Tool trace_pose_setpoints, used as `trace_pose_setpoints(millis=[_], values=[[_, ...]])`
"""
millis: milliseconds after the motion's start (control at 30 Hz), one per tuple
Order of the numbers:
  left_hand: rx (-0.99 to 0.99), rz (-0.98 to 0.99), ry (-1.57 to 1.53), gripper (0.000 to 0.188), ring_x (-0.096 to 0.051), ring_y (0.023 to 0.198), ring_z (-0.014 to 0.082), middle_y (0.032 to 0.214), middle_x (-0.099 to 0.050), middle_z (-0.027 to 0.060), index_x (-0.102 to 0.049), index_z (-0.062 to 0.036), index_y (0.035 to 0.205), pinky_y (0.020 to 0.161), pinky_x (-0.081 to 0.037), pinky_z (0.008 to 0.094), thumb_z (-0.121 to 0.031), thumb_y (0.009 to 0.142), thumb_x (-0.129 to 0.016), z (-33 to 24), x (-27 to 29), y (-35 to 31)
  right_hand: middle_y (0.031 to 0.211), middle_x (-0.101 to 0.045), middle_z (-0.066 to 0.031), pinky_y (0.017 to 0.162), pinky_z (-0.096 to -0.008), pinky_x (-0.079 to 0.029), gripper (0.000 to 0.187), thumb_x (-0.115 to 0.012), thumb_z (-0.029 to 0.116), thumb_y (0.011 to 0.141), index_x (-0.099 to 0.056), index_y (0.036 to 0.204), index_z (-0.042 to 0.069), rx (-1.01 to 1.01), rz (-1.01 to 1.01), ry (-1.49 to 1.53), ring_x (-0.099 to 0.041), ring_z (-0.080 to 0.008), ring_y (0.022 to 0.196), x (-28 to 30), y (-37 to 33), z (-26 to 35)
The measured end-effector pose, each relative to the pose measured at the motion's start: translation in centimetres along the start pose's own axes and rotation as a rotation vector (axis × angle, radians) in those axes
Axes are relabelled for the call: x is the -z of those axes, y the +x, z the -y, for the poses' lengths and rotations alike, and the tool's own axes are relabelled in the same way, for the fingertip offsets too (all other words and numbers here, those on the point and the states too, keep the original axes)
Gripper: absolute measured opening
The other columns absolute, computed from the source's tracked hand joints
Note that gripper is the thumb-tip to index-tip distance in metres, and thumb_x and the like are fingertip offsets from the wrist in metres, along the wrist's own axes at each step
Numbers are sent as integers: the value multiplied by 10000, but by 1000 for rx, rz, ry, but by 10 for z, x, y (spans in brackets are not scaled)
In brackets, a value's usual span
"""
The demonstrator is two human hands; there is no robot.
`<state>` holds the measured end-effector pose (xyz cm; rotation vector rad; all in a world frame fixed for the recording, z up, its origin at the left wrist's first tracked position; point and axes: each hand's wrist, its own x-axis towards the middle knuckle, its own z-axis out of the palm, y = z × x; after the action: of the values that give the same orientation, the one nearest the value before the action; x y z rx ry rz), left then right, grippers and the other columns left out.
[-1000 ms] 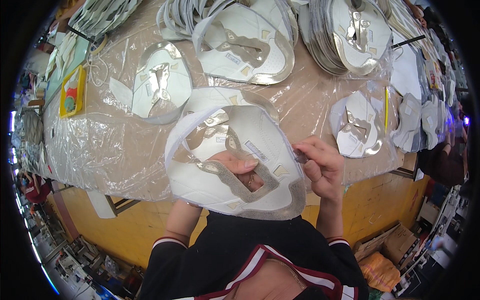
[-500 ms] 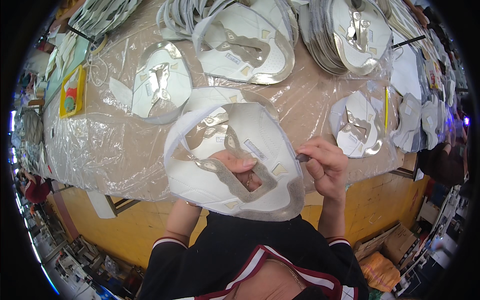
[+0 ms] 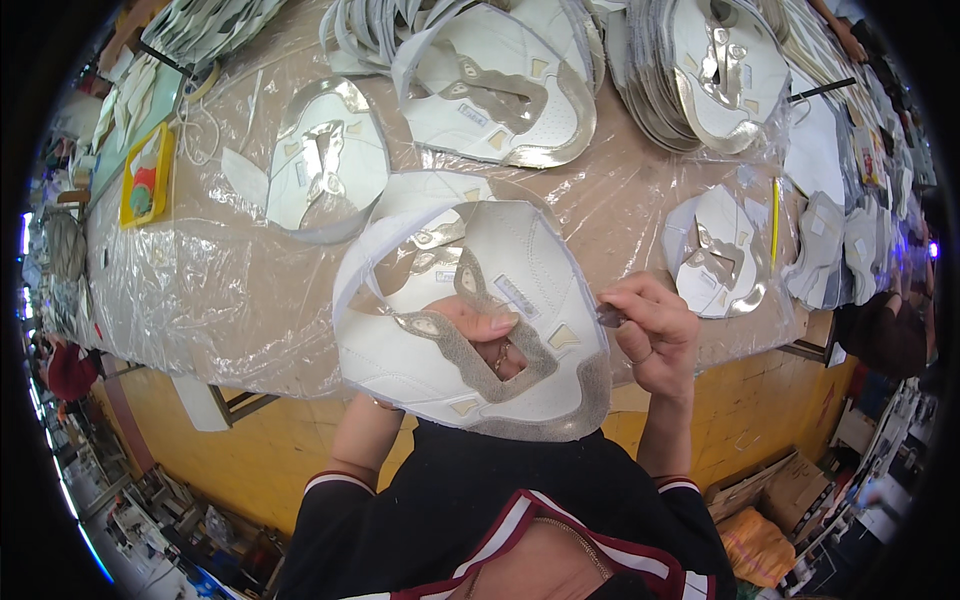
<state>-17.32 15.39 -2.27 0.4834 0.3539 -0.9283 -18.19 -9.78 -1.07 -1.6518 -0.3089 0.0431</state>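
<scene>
A white shoe upper (image 3: 530,262) with grey suede-like trim and a collar strap is held up in front of me, above the table's near edge. My left hand (image 3: 482,325) grips it from behind; the thumb and part of the fingers show through its central opening, the rest is hidden. Just off the upper's right edge, my right hand (image 3: 655,335) is closed in a pinch on a small dark piece (image 3: 608,316), whose kind I cannot make out. Behind the held upper, another white upper (image 3: 435,187) lies partly covered on the table.
Plastic film covers the brown table (image 3: 250,330). Around it lie a single upper (image 3: 365,165) at left, a small one (image 3: 705,285) at right, and stacked uppers (image 3: 655,90) at the back. A yellow tray (image 3: 128,205) is far left, a yellow stick (image 3: 775,220) right.
The upper stays in my left hand, nearly still. My right hand remains close by, and the dark piece in its fingertips has turned slightly. The whole view has shifted a little.
</scene>
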Motion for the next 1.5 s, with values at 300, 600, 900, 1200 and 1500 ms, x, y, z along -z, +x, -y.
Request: trace_pose_setpoints(millis=[300, 600, 900, 1200, 1500], values=[[136, -209, 211, 345, -664, 839, 179, 1002, -681, 145, -619, 66, 1128, 727, -555, 279, -195, 908, -675, -6, -1, 1, 944, -672, -105, 740, -281, -457, 266, -668, 117, 893, -680, 1125, -12, 9, 2, -21, -589, -173, 832, 1, -1, -1], [59, -145, 225, 276, -640, 723, 115, 824, -688, 79, -683, 25, 960, 670, -530, 232, -226, 861, -740, 0, -3, 4, 886, -568, -61, 738, -252, -409, 349, -615, 162, 933, -616, 1217, -41, -4, -156, -61, -501, -131, 819, -8, 18, -5], [79, -315, 445, 305, -634, 711, 126, 830, -673, 75, -654, 9, 996, 619, -498, 228, -252, 861, -735, 4, -4, 3, 905, -632, -9, 759, -313, -357, 398, -736, 151, 798, -683, 1193, 135, 350, -108, -838, -538, -168, 730, 7, 50, 5], [13, -413, 564, 280, -681, 669, 148, 783, -688, 72, -679, -11, 946, 594, -562, 267, -175, 772, -824, -14, -38, -7, 900, -633, -32, 761, -331, -345, 344, -727, 116, 795, -697, 1136, 77, 340, -11, -1028, -534, -174, 724, 18, 49, 20], [43, -438, 553, 304, -684, 661, 145, 778, -690, 74, -678, 6, 954, 591, -564, 260, -176, 765, -830, -1, -20, -2, 848, -633, 16, 699, -310, -309, 328, -742, 134, 784, -716, 1111, 148, 335, -52, -909, -523, -139, 673, 18, 48, 10]])
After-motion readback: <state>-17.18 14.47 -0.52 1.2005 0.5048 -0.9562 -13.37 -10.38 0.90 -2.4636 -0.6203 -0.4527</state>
